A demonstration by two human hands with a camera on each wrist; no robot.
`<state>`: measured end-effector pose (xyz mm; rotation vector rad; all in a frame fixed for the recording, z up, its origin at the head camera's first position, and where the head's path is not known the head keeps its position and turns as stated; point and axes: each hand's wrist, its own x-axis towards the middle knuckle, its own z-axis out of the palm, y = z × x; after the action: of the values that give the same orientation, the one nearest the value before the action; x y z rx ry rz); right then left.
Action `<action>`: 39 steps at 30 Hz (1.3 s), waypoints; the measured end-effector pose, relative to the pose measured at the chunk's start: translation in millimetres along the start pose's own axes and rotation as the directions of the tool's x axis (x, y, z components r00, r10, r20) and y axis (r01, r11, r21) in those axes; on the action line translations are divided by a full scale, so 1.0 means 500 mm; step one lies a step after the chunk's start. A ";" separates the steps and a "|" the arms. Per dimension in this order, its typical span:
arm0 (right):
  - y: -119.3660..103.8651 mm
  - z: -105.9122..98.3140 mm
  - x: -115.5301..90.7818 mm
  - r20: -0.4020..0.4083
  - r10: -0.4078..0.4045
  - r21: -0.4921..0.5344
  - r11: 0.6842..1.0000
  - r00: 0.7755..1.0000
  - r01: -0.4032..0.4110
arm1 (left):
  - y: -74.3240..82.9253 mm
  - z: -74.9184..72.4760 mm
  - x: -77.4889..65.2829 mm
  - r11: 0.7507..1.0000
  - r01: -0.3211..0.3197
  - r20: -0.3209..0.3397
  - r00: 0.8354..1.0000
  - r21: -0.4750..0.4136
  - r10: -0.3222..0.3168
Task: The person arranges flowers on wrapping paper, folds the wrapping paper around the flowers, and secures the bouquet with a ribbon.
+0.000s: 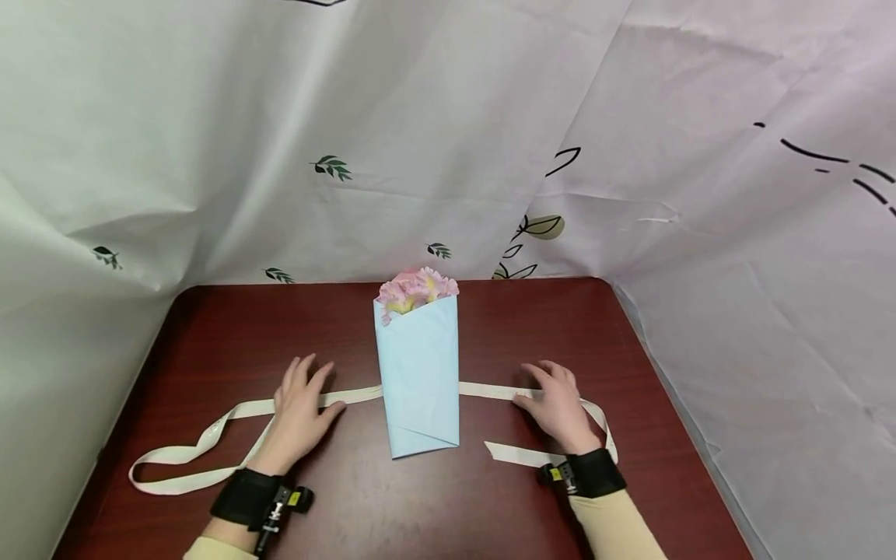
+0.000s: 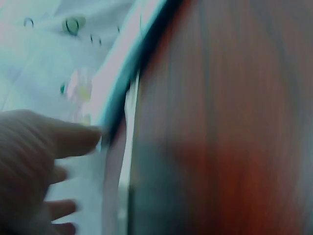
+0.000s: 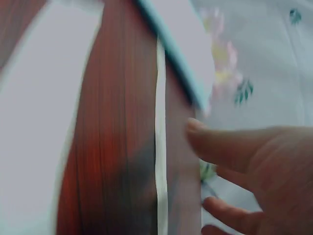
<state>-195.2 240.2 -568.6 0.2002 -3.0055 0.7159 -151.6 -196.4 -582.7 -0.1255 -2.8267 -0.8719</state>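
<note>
Pink flowers (image 1: 418, 291) wrapped in light blue paper (image 1: 422, 377) lie on the table, blooms toward the far edge. A cream ribbon (image 1: 490, 391) passes beneath the wrap and comes out on both sides. It loops round at the left; at the right it bends back to a cut end. My left hand (image 1: 297, 416) hovers by the left stretch, fingers spread, and the right hand (image 1: 560, 408) does likewise over the right stretch. In the wrist views, neither the left hand (image 2: 29, 156) nor the right hand (image 3: 264, 171) has anything between thumb and fingers.
The dark red-brown table (image 1: 392, 513) has rounded far corners. Behind it and along its sides hangs a pale cloth (image 1: 434, 140) printed with leaves. Each wrist wears a black strap (image 1: 595, 472) with a small camera.
</note>
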 end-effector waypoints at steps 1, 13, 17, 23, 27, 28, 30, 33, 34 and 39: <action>0.016 -0.007 -0.001 0.019 -0.002 -0.016 1.000 1.000 0.003 | -0.010 -0.010 0.000 0.999 0.009 0.021 1.000 0.032 -0.010; 0.085 -0.040 0.007 0.159 -0.044 -0.076 0.995 0.986 0.056 | -0.047 -0.063 0.008 0.988 -0.004 0.110 0.994 0.157 -0.013; 0.081 -0.059 0.011 0.182 -0.075 -0.057 0.995 0.980 0.087 | -0.036 -0.078 0.012 0.994 0.036 0.127 0.991 0.104 -0.049; 0.057 -0.115 0.023 0.209 -0.097 0.077 0.994 0.973 0.082 | -0.006 -0.117 0.029 0.999 0.045 0.150 0.988 -0.009 -0.043; 0.033 -0.158 0.036 0.177 -0.158 0.158 0.979 0.971 0.130 | 0.023 -0.153 0.046 0.992 0.049 0.162 0.986 -0.114 -0.030; 0.026 -0.170 0.041 0.171 -0.172 0.172 0.975 0.970 0.142 | 0.032 -0.161 0.051 0.990 0.046 0.154 0.988 -0.135 -0.025; 0.011 -0.194 0.050 0.159 -0.203 0.190 0.966 0.966 0.172 | 0.052 -0.176 0.059 0.984 0.041 0.130 0.991 -0.175 -0.019; -0.015 -0.227 0.066 0.157 -0.260 0.214 0.951 0.953 0.224 | 0.082 -0.193 0.072 0.975 0.024 0.092 0.996 -0.222 -0.003; -0.026 -0.238 0.071 0.157 -0.280 0.220 0.945 0.947 0.243 | 0.092 -0.197 0.076 0.971 0.018 0.086 0.996 -0.237 0.003; -0.090 -0.280 0.101 0.137 -0.398 0.230 0.903 0.907 0.362 | 0.156 -0.221 0.103 0.952 -0.035 0.094 0.993 -0.305 0.066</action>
<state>-237.0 257.6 -420.1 0.8821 -2.9058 0.9959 -175.7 -193.3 -440.2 -0.2902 -2.7451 -1.3183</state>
